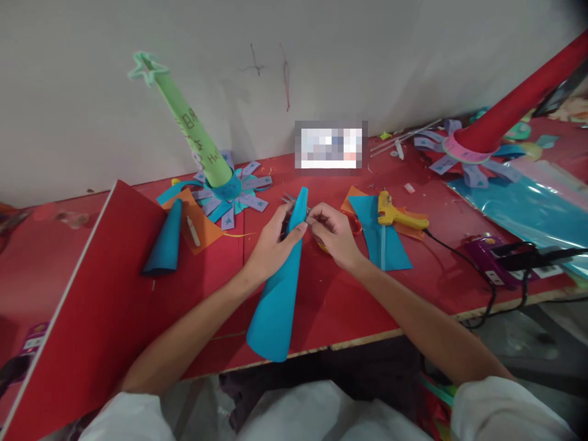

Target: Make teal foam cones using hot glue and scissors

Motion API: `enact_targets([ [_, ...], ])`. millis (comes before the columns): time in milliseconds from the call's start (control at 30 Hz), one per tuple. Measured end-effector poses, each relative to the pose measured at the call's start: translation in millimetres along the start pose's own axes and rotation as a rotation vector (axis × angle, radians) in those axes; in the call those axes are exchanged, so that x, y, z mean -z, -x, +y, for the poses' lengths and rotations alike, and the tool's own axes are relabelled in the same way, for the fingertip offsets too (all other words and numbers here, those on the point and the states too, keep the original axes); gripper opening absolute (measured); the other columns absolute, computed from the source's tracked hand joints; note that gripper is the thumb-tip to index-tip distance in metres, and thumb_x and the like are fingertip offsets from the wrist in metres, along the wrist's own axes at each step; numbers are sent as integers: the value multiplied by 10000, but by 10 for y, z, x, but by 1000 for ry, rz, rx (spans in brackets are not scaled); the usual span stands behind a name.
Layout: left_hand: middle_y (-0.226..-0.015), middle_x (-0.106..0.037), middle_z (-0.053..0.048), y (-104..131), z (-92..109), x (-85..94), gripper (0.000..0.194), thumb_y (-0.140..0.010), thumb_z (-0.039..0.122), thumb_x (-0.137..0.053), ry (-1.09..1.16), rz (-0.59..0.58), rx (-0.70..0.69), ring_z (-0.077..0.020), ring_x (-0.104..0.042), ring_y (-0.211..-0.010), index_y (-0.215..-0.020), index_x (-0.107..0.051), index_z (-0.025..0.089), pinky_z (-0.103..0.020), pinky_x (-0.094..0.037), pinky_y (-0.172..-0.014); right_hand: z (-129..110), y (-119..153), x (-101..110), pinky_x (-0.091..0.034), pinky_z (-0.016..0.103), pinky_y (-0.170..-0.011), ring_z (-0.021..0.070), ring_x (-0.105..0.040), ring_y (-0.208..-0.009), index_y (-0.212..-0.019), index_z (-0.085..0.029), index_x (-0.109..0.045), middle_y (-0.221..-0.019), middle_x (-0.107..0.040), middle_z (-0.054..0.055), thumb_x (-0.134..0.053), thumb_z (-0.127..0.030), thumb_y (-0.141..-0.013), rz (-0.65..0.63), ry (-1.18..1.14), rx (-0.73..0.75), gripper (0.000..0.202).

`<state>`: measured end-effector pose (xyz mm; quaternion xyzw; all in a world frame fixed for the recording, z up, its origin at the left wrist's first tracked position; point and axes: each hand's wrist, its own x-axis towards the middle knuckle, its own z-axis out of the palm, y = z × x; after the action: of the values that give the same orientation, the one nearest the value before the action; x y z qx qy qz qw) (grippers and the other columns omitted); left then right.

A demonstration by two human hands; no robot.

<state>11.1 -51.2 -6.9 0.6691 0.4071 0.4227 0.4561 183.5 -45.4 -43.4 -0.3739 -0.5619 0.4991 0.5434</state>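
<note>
A blue paper cone slants across the front of the table, wide end toward me and narrow tip pointing away. My left hand is closed around its upper part, thumb lying along the front. Close to the cone's right edge, my right hand has its fingertips pinched together; whatever they hold, if anything, is too small to make out. Behind the hands, scissors with red handles lie partly hidden. A yellow glue gun rests on a flat blue paper piece to the right.
Left stand a second blue cone, orange paper and a tilted red board. Farther back rise a green paper tower and a red tower. A purple power box with black cables sits right, near the table's front edge.
</note>
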Motion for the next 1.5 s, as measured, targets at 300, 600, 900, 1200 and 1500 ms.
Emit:
enact_targets([
  [300, -1437, -703, -128, -3, -21, 36, 487, -1022, 460, -638, -100, 10, 3, -294, -663, -1333, -1428, -623, 191, -431, -501, -1159, -6, -2, -12, -252, 249, -487, 95, -333, -546, -836, -220, -588, -649, -418, -63, -733, -573, -944, 13, -14, -10, 396],
  [600, -1497, -663, -110, 34, -57, 5, 453, -1045, 413, -598, -147, 40, -72, -273, -626, -1397, -1456, -581, 222, -431, -475, -1205, -39, 21, -12, -264, 252, -490, 97, -340, -546, -831, -225, -569, -649, -428, -61, -732, -565, -952, 2, -17, -25, 396],
  [900, -1426, -700, -124, 34, -49, 6, 437, -1039, 396, -611, -135, 53, -30, -289, -660, -1334, -1429, -601, 201, -438, -498, -1152, 2, 18, -30, -264, 253, -473, 84, -334, -505, -834, -226, -575, -626, -441, -71, -731, -541, -962, 1, -67, -37, 374],
  [1200, -1447, -688, -112, 10, -120, -5, 396, -1032, 417, -616, -38, 55, 7, -277, -660, -1321, -1372, -643, 215, -431, -484, -1160, -39, 14, -75, -247, 241, -433, 70, -335, -442, -801, -235, -541, -579, -447, -94, -777, -522, -911, -15, -213, -132, 387],
  [1500, -1050, -791, -52, -102, -70, 105, 264, -951, 424, -733, 501, 160, 267, -186, -744, -877, -1112, -691, 219, -271, -581, -717, 98, 30, -155, -464, 280, -586, 137, -548, -610, -804, -224, -604, -701, -591, -15, -683, -652, -953, -67, -98, -141, 460],
])
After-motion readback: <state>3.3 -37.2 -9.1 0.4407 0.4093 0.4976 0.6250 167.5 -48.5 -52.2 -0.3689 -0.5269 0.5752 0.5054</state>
